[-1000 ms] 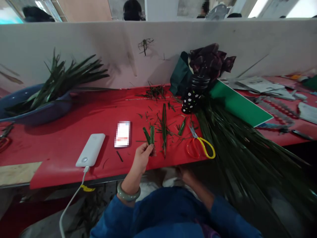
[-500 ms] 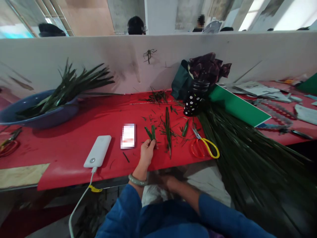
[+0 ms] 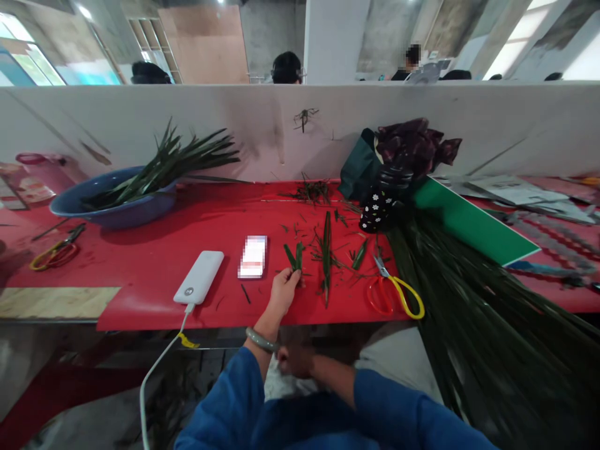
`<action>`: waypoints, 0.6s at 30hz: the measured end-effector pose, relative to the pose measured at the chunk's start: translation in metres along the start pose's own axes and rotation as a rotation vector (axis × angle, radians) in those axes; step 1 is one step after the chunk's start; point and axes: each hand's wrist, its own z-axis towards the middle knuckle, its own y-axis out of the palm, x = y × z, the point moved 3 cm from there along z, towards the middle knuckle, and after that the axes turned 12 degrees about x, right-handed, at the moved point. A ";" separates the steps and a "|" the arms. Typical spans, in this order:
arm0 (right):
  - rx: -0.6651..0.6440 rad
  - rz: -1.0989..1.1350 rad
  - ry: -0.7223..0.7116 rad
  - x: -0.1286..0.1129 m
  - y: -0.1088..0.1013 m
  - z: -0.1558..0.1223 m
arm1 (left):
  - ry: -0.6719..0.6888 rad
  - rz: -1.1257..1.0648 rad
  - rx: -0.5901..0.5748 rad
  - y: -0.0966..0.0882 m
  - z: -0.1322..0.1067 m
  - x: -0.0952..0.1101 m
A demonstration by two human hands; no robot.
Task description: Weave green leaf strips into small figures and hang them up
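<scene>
My left hand (image 3: pixel 285 290) is closed over the red tabletop, pinching green leaf strips (image 3: pixel 299 255) whose ends spread upward in a V. A pale bangle (image 3: pixel 261 340) circles my left wrist. Below the table edge, close to that bangle, my right hand (image 3: pixel 296 361) is curled; it is dim and blurred, and anything in its fingers is hidden. Right of my left hand lie a long leaf blade (image 3: pixel 327 259) and a short folded leaf piece (image 3: pixel 360 255). Scissors (image 3: pixel 392 290) with red and yellow handles rest farther right.
A phone (image 3: pixel 253 257) and a white power bank (image 3: pixel 199 277) with a cable lie left. Beyond them are a blue basin (image 3: pixel 117 215) of leaves and other scissors (image 3: pixel 59 250). Long leaves (image 3: pixel 469 312) hang over the right edge, near a green board (image 3: pixel 473 219).
The view has shifted, showing more on the left. My right hand has moved left and up to beside my left wrist. My left hand still pinches the leaf strips.
</scene>
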 end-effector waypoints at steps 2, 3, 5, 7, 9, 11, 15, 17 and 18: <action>-0.102 -0.008 -0.030 0.007 0.014 -0.013 | 0.022 0.033 -0.001 0.001 0.000 0.000; -0.131 -0.012 -0.024 0.011 0.019 -0.019 | 0.037 0.055 0.002 0.002 -0.001 0.000; -0.082 -0.032 0.043 0.020 0.024 -0.027 | 0.070 0.104 0.012 0.002 -0.001 -0.001; 0.055 -0.067 0.118 0.027 0.020 -0.025 | 0.093 0.149 0.021 0.002 -0.001 -0.002; 0.164 -0.100 0.136 0.028 0.011 -0.018 | 0.099 0.180 0.030 0.002 -0.001 -0.003; 0.216 -0.127 0.114 0.027 0.002 -0.010 | 0.102 0.197 0.042 0.002 -0.002 -0.003; 0.208 -0.166 0.009 0.016 -0.008 -0.002 | 0.135 0.200 0.049 0.004 -0.003 0.000; 0.161 -0.172 -0.067 0.005 -0.007 -0.006 | 0.149 0.201 0.054 0.004 -0.004 0.000; 0.115 -0.180 -0.126 -0.003 -0.004 -0.011 | 0.152 0.204 0.059 0.004 -0.004 0.000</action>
